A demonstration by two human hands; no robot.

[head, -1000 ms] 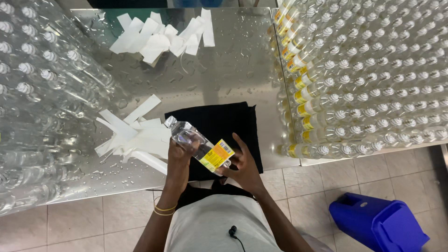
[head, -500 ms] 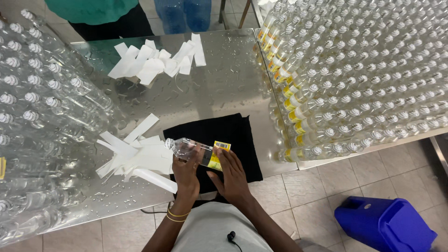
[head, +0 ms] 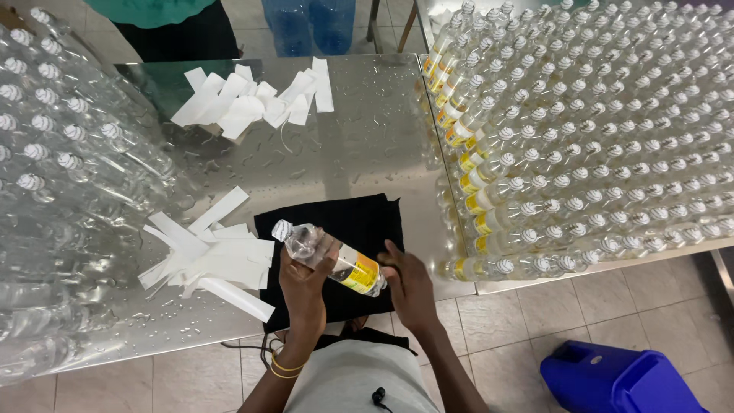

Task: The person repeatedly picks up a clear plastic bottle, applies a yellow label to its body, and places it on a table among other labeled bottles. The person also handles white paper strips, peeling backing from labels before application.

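Where left hand (head: 304, 277) grips bottle (head: 330, 257): paper strips (head: 210, 256) left, labelled bottles (head: 581, 145) right.

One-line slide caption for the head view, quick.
Left hand and right hand hold a yellow-labelled clear bottle over a black cloth on a steel table.

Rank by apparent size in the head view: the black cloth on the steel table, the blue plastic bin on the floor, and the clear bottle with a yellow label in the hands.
1. Black cloth, partly hidden by hands.
2. Blue plastic bin, cut off by the frame, so its rank against the cloth is unsure.
3. Clear bottle with a yellow label, plainly smallest.
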